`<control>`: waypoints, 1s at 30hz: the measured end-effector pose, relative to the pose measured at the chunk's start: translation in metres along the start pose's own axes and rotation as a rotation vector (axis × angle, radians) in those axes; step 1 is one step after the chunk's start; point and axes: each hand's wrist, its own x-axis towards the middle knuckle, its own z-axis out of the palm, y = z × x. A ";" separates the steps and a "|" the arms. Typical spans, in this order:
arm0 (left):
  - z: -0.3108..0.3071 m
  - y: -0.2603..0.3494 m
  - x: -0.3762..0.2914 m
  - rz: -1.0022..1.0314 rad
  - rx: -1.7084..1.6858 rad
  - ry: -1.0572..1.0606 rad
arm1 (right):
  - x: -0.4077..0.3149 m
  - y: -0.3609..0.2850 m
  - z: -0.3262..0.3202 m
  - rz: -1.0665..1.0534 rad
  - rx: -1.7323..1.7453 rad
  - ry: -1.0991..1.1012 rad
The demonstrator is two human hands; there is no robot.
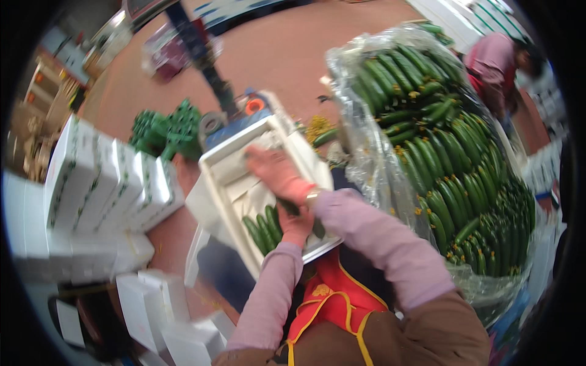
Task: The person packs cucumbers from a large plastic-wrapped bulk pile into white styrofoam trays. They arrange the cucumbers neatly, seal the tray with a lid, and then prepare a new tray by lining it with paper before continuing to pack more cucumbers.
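A white foam box (213, 180) lined with pale paper (245, 196) sits tilted in view before me. Several cucumbers (263, 228) lie side by side in its near left part. My left hand (296, 225), in a pinkish-orange glove, is closed around a dark green cucumber (287, 206) at the near end of the box. Crossing above it, my right hand (274, 171), gloved alike, is over the paper in the far part of the box. Its fingers are apart and blurred, and I see nothing held in it. My right wrist partly covers the held cucumber.
A large plastic-lined bin (355, 137) heaped with cucumbers (451, 151) stands right. Stacked white boxes (110, 183) stand left, near green netting (167, 128). A blue post (201, 59) and an orange tape roll (254, 106) are beyond the box. Another person (492, 64) bends at far right.
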 end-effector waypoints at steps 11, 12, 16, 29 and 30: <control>-0.003 -0.012 0.005 0.123 0.171 -0.049 | -0.048 -0.062 -0.041 -0.276 0.070 -0.113; -0.006 -0.014 0.007 0.128 0.168 -0.071 | -0.082 -0.064 -0.072 -0.357 -0.116 -0.292; -0.036 -0.010 0.009 0.087 0.002 -0.159 | -0.196 -0.081 -0.196 -0.244 0.007 -0.673; -0.071 0.214 -0.037 0.734 0.136 -0.316 | -0.155 0.132 -0.285 0.625 -1.060 -0.334; -0.052 0.206 -0.037 0.774 0.183 -0.241 | -0.142 0.144 -0.280 0.655 -1.091 -0.404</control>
